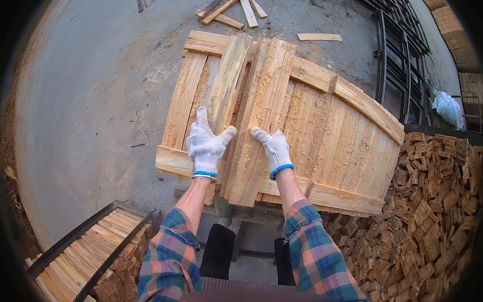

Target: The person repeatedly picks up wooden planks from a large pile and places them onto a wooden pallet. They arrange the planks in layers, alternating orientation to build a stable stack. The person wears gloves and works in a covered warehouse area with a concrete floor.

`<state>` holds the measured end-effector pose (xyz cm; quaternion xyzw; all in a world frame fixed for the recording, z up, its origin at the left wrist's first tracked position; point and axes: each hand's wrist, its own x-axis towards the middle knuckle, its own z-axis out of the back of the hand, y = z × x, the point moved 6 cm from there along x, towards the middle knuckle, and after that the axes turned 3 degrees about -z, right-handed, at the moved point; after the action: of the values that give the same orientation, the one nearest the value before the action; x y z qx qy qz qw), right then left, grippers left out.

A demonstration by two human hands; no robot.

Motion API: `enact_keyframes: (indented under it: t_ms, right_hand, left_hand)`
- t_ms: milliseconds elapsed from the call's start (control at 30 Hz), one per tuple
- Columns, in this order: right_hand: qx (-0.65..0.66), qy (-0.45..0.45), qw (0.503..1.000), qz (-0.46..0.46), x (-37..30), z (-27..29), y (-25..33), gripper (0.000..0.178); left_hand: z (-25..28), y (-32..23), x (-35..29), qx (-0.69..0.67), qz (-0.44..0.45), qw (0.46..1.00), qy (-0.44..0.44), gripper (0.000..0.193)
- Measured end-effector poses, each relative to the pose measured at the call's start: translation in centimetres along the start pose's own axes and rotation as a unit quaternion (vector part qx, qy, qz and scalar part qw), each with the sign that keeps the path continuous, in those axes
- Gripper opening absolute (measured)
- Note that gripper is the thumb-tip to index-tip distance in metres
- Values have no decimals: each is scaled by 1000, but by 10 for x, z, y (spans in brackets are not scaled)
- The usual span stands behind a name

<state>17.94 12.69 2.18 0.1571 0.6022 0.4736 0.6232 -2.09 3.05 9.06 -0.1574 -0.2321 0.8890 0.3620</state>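
Your left hand [205, 148] and right hand [275, 150], apart at the planks [263, 112]
I can't tell whether either grips; lower left, a dark metal frame [79, 233] holds wooden slats [92, 244].

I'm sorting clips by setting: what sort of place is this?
Probably a woodworking or timber yard: a big heap of small cut wood pieces, slats stacked lower left, and sawdust-covered boards in front.

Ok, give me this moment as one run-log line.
left hand: gloved, on boards | right hand: gloved, on boards | grips: unclear | blocks: heaped at right | slats: lower left
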Motion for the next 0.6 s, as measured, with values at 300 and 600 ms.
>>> enact_keyframes:
  t_ms: [300,600]
  right_hand:
    - [20,38,996,-76,-15,-17,22,48]
    - [115,-25,989,-91,-11,53,3,38]
  left_hand:
    - [-5,81,17,-92,-42,993,-58,83]
    - [-25,71,24,-344,-3,933,107,73]
